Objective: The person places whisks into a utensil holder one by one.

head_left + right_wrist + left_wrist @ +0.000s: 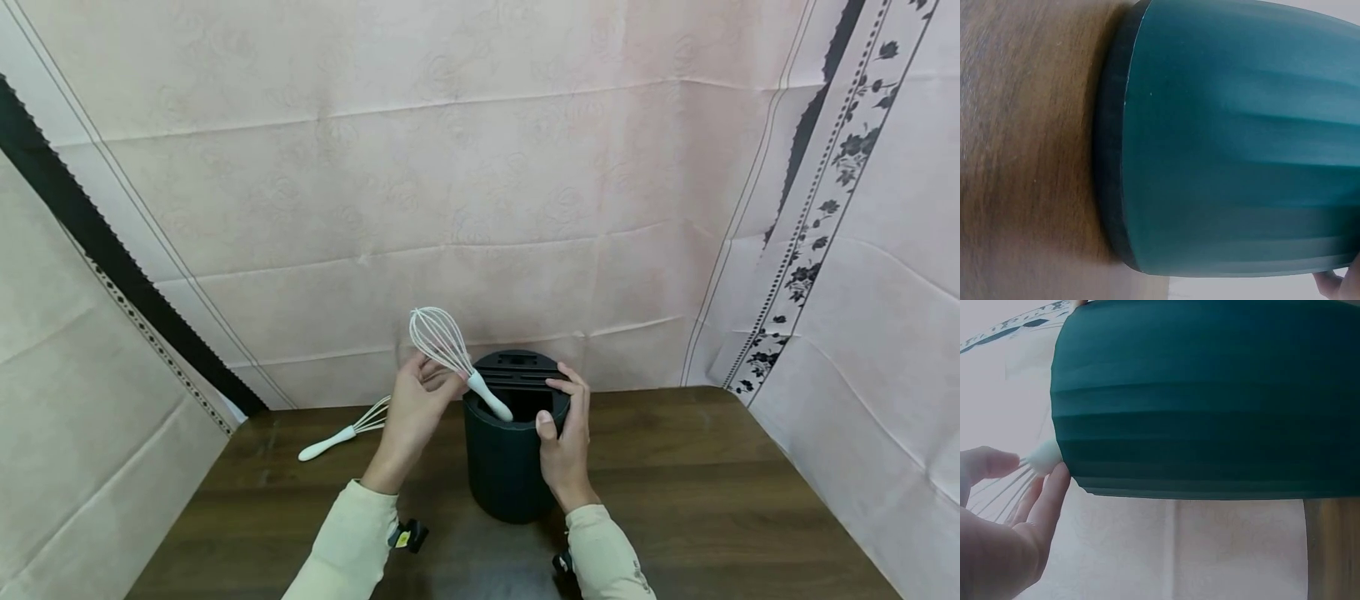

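A white whisk (pixel 441 340) is pinched by my left hand (pixel 420 407) where its wires meet the handle. Its wire end points up and to the left, and the handle tip reaches over the opening of a dark green utensil holder (pixel 504 475). In the left wrist view, thumb and fingers close on the whisk's collar (pixel 1044 457) beside the green wall. My right hand (pixel 566 442) grips the holder's rim on the right, thumb at the front and fingers over the top edge. The holder stands upright on the table, with a slotted black insert (pixel 517 367) across its back part.
A second white whisk (pixel 341 437) lies on the wooden table (pixel 675 483) to the left, its wire end partly hidden behind my left hand. Pale patterned cloth (pixel 450 183) hangs behind the table and along both sides.
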A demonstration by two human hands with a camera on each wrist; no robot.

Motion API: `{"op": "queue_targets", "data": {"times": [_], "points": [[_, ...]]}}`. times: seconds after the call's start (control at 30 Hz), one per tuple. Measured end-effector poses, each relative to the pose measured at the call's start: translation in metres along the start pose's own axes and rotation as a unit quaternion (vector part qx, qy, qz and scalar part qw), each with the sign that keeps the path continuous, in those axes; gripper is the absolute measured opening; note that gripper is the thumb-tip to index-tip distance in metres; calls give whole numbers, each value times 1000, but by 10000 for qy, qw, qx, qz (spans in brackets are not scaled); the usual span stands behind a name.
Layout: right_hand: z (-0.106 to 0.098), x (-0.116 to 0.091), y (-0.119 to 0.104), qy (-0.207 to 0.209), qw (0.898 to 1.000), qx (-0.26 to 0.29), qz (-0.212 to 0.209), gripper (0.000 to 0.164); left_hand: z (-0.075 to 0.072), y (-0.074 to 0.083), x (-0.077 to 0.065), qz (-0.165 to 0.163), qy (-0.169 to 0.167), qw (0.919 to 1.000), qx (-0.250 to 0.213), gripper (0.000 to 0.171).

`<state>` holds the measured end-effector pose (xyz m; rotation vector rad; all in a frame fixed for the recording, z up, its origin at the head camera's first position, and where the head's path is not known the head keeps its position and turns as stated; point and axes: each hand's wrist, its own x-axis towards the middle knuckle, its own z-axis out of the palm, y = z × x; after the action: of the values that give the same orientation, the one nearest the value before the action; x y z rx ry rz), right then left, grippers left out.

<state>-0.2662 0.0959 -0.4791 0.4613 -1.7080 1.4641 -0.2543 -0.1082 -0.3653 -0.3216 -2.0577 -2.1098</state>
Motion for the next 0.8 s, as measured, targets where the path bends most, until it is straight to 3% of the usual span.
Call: {"op": "queue_targets", "data": {"times": [0.33,0.57,0.8], "points": [[0,-1,0,-29,9999,-103,97,69,1,6,2,205,-245,9993,-175,67],[-1,-1,0,-64,9996,-154,243,71,2,13,2,475,-281,9984,84,62],[-1,0,1,-45,9992,-255,293,71,3,17,5,679,-387,9969,-45,55]]}}
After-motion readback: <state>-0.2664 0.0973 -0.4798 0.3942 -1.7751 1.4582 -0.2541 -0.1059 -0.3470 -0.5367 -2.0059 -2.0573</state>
